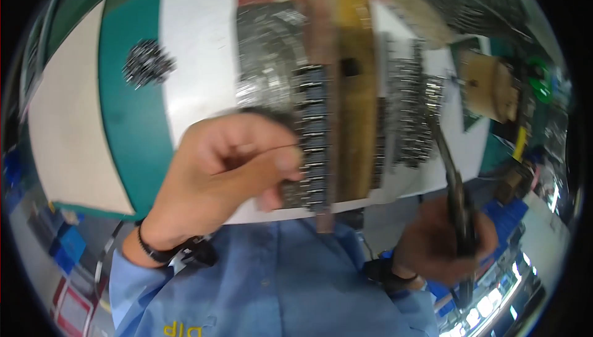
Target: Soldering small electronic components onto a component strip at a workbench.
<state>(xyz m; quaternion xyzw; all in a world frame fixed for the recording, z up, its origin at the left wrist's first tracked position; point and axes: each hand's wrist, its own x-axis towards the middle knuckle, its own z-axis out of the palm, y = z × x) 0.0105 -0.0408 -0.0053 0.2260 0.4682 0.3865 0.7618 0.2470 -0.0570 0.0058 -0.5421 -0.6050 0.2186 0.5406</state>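
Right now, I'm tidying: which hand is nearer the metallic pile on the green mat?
Left. The left hand is right of the pile, nearer the body; the right hand, holding a dark tool, is farther right.

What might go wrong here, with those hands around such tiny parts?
The left hand is right beside the row of small components, so a bump might knock some askew. The right hand grips a long dark tool; its far end appears near the metal-pinned rows, which a swing could disturb.

Straight component row (315,114), tilted tool (454,189)
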